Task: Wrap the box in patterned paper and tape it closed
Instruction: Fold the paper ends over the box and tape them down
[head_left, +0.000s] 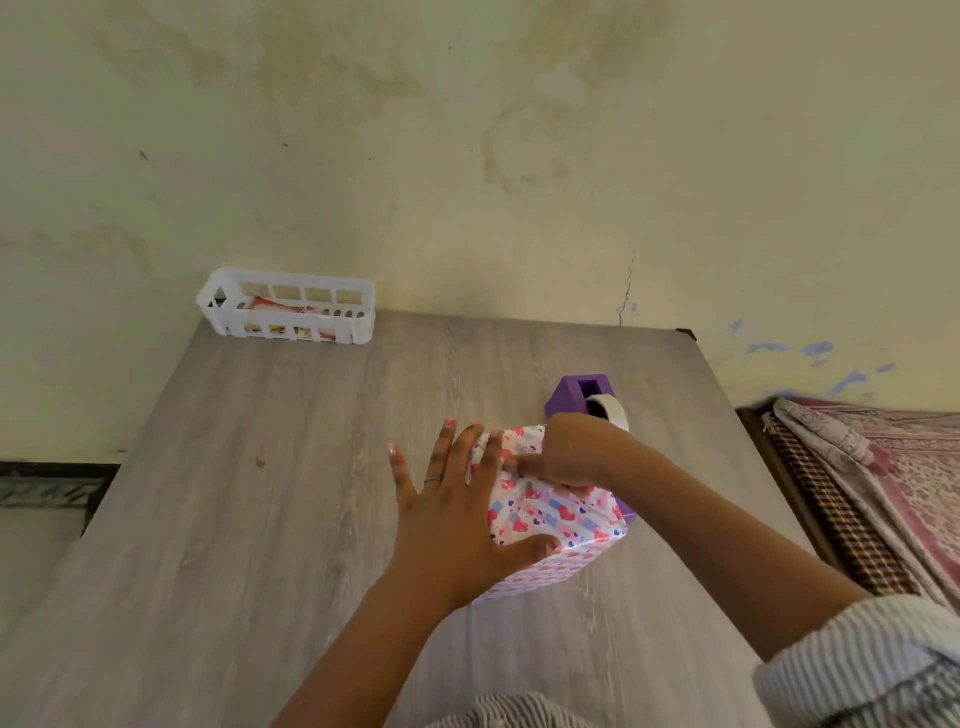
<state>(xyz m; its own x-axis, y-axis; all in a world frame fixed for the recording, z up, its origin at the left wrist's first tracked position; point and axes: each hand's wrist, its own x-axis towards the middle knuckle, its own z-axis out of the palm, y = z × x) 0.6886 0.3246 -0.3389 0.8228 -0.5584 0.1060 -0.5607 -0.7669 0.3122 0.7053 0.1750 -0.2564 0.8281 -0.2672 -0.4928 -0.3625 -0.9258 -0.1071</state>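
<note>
Item one: the box (558, 514), already covered in patterned paper (540, 571) printed with pink and red hearts and blue marks on white. It stands on the grey wood-grain table (260, 493), right of centre, nearer to me than to the wall.

Item two: my left hand (457, 514). Fingers straight and spread, palm flat against the left face of the box, thumb laid along its near top edge, fingertips reaching up over the far left corner. It steadies the box and grips nothing. A thin ring shows on one finger.

Item three: my right hand (566, 457). It lies on the far top of the box, fingers curled, one finger pressing the folded paper down toward the left. Whether it pinches anything under there, I cannot tell.

Item four: a purple tape dispenser (576, 397) with a roll of tape (613, 410), just behind the box and partly hidden by my right wrist.

Item five: a white slotted basket (288, 314) at the far left corner of the table, against the wall, with red-and-white printed material inside.

Item six: striped sleeve (872, 665) on my right arm; a patterned bedspread (893, 467) beyond the table's right edge.
</note>
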